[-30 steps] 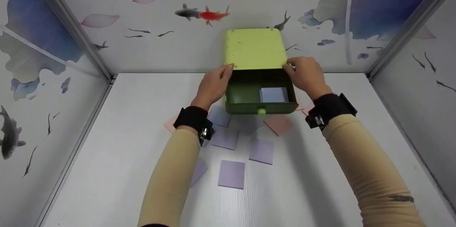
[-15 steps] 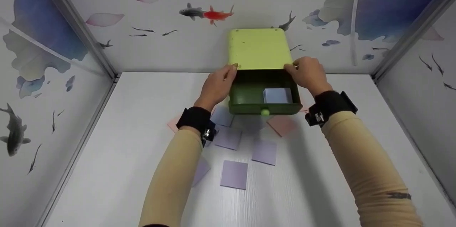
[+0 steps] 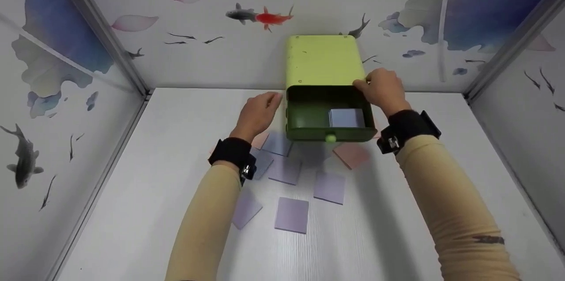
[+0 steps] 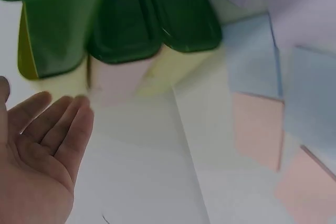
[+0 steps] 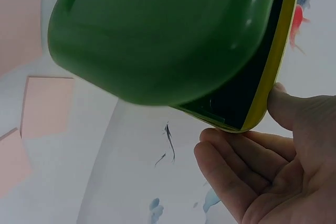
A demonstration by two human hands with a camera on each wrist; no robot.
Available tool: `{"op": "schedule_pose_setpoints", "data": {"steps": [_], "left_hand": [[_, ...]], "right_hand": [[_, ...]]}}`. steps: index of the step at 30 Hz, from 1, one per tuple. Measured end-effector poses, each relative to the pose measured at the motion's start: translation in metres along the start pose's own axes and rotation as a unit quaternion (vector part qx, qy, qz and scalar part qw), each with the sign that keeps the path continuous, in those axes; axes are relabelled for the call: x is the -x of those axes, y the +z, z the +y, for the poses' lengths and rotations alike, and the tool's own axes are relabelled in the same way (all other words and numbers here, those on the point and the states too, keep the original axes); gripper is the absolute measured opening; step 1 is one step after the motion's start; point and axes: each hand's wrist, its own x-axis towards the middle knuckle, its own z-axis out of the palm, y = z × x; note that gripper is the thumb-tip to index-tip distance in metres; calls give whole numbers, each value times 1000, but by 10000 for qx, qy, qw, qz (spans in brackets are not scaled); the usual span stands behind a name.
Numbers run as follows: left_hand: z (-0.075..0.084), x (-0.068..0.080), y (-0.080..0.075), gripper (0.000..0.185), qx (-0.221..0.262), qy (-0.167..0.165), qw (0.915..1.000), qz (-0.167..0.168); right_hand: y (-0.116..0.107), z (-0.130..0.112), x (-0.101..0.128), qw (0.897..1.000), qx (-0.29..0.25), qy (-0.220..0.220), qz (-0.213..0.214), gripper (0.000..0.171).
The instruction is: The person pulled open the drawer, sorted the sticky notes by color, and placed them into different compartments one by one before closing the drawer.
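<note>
A small green box (image 3: pixel 321 61) is seen at the back of the white worktop (image 3: pixel 132 192) in the head view, close to the fish-painted wall (image 3: pixel 247 25). Its dark green drawer (image 3: pixel 329 133) is pulled out toward the person, and a pale purple card (image 3: pixel 346 118) can be seen lying inside it. The right hand (image 3: pixel 383 89) is held against the box's right front corner, with the fingers curled around the edge. In the right wrist view, the thumb is seen pressed on the yellow-green rim while the other fingers lie under it, which the head view does not show. The left hand (image 3: pixel 258 111) is seen just beside the box's left side, not touching it, fingers loose and apart. In the left wrist view, the open palm (image 4: pixel 39 156) is shown holding nothing. More purple cards (image 3: pixel 291 215) and a pink card (image 3: pixel 352 155) are spread flat on the worktop in front of the drawer. In the left wrist view they look blurred.
</note>
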Motion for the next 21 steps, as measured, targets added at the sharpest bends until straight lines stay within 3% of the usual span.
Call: {"op": "schedule_pose_setpoints", "data": {"steps": [3,6,12,21], "left_hand": [[-13,7,0,36,-588,-45,9980,-217],[-26,16,3,28,-1157,-30,9910,-669],[-51,34,19,28,-2124,192,9665,-1427],[-73,58,45,45,-3114,573,9288,-1925]], "right_hand": [[-1,1,-1,9999,-76,57,-86,46],[-1,3,-2,10000,-50,-33,-24,46],[1,4,-3,9998,9,-200,87,45],[1,6,-5,9996,-205,-73,-203,50]]}}
